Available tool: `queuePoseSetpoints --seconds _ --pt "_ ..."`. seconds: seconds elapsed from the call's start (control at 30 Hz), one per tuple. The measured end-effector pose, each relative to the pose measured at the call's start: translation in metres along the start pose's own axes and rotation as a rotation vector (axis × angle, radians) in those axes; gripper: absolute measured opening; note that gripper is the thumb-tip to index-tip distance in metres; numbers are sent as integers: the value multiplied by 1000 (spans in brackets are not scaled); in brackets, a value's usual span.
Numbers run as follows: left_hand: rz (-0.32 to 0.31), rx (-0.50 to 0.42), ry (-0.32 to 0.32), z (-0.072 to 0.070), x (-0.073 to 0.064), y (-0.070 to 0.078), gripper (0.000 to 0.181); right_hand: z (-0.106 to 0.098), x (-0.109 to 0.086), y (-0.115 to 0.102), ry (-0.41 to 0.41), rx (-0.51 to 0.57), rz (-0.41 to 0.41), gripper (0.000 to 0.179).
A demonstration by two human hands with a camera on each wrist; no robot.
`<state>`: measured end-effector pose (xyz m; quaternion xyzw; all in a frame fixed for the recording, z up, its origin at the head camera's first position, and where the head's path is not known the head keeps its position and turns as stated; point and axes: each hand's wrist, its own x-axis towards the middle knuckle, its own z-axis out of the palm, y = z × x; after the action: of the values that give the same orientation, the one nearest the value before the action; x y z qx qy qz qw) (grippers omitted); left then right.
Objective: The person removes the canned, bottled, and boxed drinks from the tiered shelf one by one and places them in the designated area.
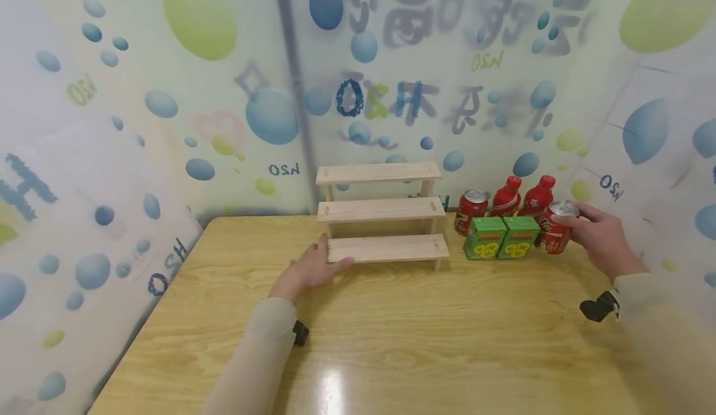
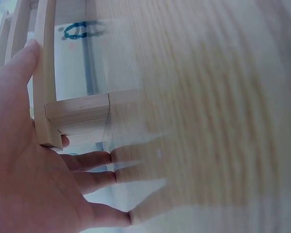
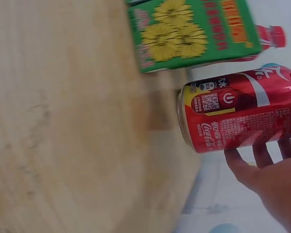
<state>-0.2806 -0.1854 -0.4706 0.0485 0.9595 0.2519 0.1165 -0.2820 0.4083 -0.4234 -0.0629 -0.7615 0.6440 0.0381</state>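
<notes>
A three-tier wooden display rack (image 1: 386, 250) stands at the back of the table. My left hand (image 1: 309, 267) grips the left end of its lowest board, the thumb along the front edge and the fingers round the end; in the left wrist view several fingertips (image 2: 106, 158) reach the tabletop. On the right, my right hand (image 1: 606, 241) holds a red Coca-Cola can (image 1: 554, 236) by its upper part, thumb and fingers around it. Whether the can's base (image 3: 184, 121) touches the table, I cannot tell. Beside this can stand two green drink cartons (image 1: 485, 240) with yellow flowers printed on them.
Behind the cartons are two red-capped bottles (image 1: 506, 199) and another red can (image 1: 471, 211), right of the rack. The wooden table (image 1: 425, 334) meets patterned walls (image 1: 380, 135) at its back and sides.
</notes>
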Motion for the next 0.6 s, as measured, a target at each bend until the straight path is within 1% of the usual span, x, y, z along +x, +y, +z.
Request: queuePoseSetpoints --seconds 0.07,0.13,0.23,0.27,0.3,0.37,0.43,0.5,0.53,0.6 --pt "1 0 2 0 1 0 123 1 0 8 -20 -20 14 90" --pt "0 -1 0 1 0 0 123 1 -1 13 -33 -82 41 90" --pt "1 1 -5 2 0 1 123 2 -1 17 -30 -155 83 90" --pt "0 -1 -5 1 0 1 123 2 -1 18 -28 -186 88 90" --pt "0 -3 -4 1 0 1 123 3 0 19 -26 -195 91 90" --pt "0 -6 1 0 0 2 123 4 1 19 -16 -231 79 92" --pt "-3 -10 4 0 0 2 122 4 2 20 -16 -285 48 94" --pt "-3 -13 6 0 0 2 122 3 3 23 -21 -314 12 94" --pt "-2 -13 6 0 0 2 122 3 3 24 -23 -325 -6 94" --pt "-4 -15 5 1 -1 1 122 2 4 29 -39 -294 -29 92"
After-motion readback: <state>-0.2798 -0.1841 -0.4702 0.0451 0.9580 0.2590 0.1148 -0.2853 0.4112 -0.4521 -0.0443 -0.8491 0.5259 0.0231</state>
